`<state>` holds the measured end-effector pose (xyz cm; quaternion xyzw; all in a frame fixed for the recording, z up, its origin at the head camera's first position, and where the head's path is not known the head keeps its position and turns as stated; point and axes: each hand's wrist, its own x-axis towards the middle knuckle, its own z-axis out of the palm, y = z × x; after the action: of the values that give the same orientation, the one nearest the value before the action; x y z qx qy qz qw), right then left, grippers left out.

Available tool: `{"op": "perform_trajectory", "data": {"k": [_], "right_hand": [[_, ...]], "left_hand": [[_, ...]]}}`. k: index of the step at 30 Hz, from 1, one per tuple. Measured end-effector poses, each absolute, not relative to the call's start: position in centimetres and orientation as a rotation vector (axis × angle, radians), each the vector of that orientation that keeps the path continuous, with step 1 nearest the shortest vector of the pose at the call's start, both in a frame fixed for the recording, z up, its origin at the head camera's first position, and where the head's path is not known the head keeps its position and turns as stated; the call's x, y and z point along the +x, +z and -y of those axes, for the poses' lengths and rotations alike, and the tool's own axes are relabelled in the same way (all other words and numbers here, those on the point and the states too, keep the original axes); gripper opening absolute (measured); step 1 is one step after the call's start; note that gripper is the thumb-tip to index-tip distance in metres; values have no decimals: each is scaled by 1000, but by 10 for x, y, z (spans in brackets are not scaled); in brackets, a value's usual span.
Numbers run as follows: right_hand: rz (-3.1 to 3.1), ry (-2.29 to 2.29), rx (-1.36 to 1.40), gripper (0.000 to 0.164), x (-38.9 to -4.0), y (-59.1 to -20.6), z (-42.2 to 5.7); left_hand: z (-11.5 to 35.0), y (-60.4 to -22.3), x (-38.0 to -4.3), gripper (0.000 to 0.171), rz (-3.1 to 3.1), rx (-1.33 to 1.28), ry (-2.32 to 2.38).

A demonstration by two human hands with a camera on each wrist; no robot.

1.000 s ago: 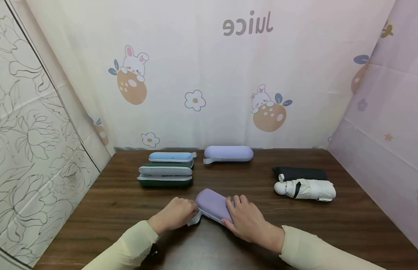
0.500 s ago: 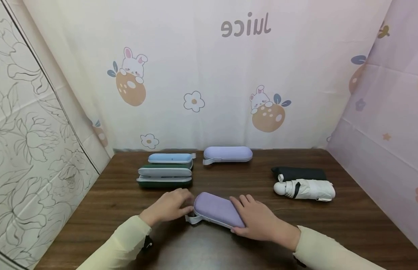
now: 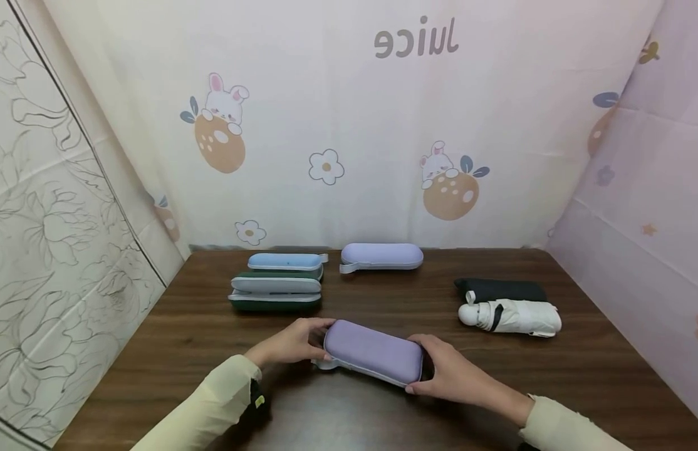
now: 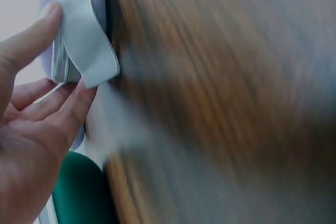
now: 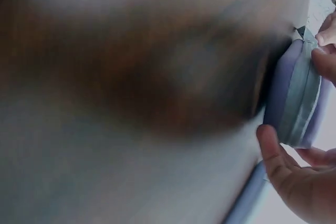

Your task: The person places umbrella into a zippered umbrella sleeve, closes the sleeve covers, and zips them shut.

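A purple zippered case (image 3: 374, 352) lies slanted near the front middle of the table, its zip shut. My left hand (image 3: 289, 343) holds its left end, thumb on the near side and fingers at the far side. Beside that thumb hangs a pale grey strap loop (image 4: 92, 51), plain in the left wrist view. At the other end my right hand (image 3: 453, 373) grips the case between thumb and fingers. In the right wrist view the grey zip side of the case (image 5: 299, 93) faces the camera, and the right thumb (image 5: 269, 142) touches its lower corner.
Behind on the left stand a blue case (image 3: 284, 262) and a green case (image 3: 276, 303) gaping open with grey lining. A lavender case (image 3: 381, 255) lies at the back. A white folded umbrella (image 3: 518, 317) and a black one (image 3: 504, 289) lie right on the wooden table (image 3: 338, 419).
The right hand has slid from the top of the purple case to its right end. The left hand has moved from the strap to the left end. The case has turned slightly flatter.
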<state>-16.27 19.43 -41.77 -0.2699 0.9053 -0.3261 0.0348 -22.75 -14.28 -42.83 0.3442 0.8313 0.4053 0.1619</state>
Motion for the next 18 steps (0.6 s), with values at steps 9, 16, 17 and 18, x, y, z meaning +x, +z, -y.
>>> {"op": "perform_trajectory", "data": {"k": [9, 16, 17, 18], "right_hand": [[-2625, -1428, -727, 78, -174, -422, -202], [-2498, -1667, -536, 83, -196, -410, -208], [-2489, -1685, -516, 82, -199, -407, -209], [-2485, -1695, -487, 81, -203, -404, -210]], "left_hand": [[133, -432, -218, 64, -2435, 875, 1330], [122, -414, -225, 64, -2536, 809, 1406], [119, -410, -228, 65, -2543, 788, 1414], [117, -406, -231, 65, -2548, 765, 1424]]}}
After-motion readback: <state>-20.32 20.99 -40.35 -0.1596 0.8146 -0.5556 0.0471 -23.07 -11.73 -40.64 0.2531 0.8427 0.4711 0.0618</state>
